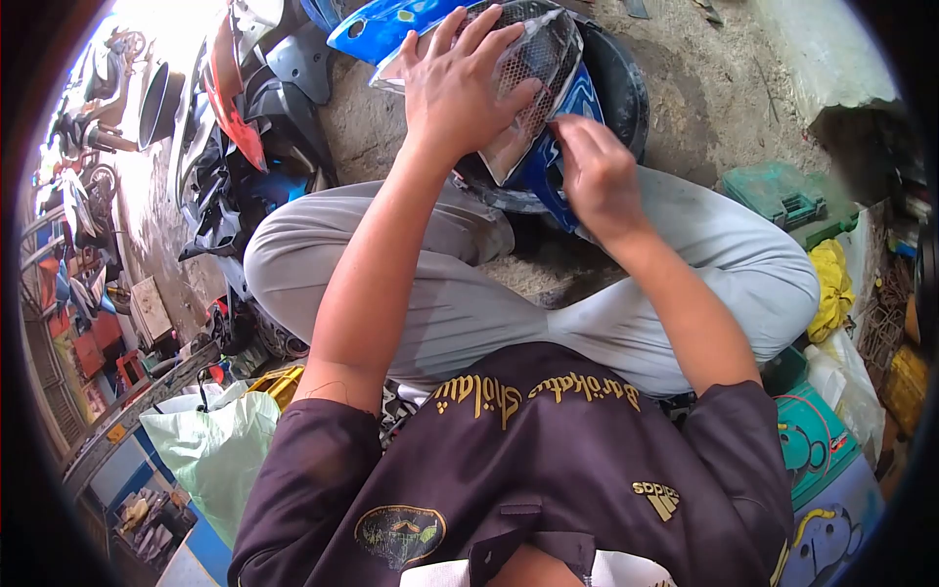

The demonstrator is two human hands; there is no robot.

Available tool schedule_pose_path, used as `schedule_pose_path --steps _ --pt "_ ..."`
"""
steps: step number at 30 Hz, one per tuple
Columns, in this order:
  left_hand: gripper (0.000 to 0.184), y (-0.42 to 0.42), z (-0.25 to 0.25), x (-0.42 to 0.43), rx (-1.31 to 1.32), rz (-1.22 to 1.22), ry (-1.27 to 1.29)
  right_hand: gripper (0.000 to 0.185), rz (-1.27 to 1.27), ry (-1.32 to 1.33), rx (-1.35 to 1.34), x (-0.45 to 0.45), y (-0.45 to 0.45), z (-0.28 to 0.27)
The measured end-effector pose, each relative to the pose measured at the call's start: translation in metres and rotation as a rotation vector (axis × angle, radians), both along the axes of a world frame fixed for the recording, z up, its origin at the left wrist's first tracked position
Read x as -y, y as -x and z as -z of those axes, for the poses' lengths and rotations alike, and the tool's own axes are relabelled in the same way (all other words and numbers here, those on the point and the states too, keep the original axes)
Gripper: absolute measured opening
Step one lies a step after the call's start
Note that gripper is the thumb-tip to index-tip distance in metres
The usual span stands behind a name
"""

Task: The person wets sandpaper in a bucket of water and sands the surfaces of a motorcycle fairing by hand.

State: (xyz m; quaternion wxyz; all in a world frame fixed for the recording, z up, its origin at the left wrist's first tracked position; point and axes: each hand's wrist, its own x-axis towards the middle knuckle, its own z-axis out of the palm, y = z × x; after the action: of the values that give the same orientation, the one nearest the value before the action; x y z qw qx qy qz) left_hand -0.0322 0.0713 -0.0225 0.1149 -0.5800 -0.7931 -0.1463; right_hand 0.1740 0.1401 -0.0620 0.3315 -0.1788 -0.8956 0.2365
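Blue motorcycle fairing panel (543, 70) lies over a black tub (628, 103), just beyond the folded legs (694, 240). I log the left hand (455, 93) spread flat on the panel, grasping nothing; right hand (602, 178) curled at its edge, pinch or not I cannot tell. My judgement: spread palm pressure evenly, work the edge gently, avoid rocking.

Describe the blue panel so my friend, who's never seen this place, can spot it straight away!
Find the grey trousers of the person sitting with folded legs, then look just beyond them to the round black tub. Over the tub, under the spread left hand, is the blue panel. Unlike the plain black tub, it's shiny bright blue, beside a patch of mesh pattern.
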Motion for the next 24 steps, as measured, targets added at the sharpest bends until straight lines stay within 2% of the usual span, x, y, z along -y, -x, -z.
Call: schedule_pose_path --steps 2,4,8,11,13,17,19,21,24 --pt "0.07 -0.001 0.002 0.001 -0.001 0.006 0.001 0.022 0.065 0.015 0.055 -0.019 0.003 0.001" --pt "0.07 -0.001 0.002 0.0 -0.001 0.012 -0.001 0.025 0.091 0.136 0.047 -0.034 0.007 0.002" --pt "0.07 -0.002 0.0 0.004 0.017 -0.003 0.008 0.024 -0.071 0.038 0.021 0.007 -0.005 -0.006" --pt "0.07 -0.001 0.003 0.002 0.009 -0.001 0.005 0.025 0.008 -0.009 0.114 -0.019 -0.002 -0.001" --pt "0.07 -0.003 0.003 0.003 0.012 0.001 0.011 0.026 0.047 0.127 0.043 -0.038 0.005 0.001" --pt "0.071 -0.002 0.0 0.005 0.037 -0.007 0.014 0.024 -0.193 -0.015 0.08 0.003 -0.014 0.001" --pt "0.071 -0.002 0.001 0.004 0.021 -0.009 0.005 0.024 -0.154 -0.031 0.095 -0.006 -0.012 -0.002" --pt "0.071 -0.001 0.002 0.004 0.007 -0.006 0.025 0.025 0.019 -0.018 0.109 -0.032 0.0 -0.002" --pt "0.072 -0.002 0.0 0.004 0.009 0.0 0.018 0.029 -0.102 -0.044 0.084 -0.023 -0.008 0.009"
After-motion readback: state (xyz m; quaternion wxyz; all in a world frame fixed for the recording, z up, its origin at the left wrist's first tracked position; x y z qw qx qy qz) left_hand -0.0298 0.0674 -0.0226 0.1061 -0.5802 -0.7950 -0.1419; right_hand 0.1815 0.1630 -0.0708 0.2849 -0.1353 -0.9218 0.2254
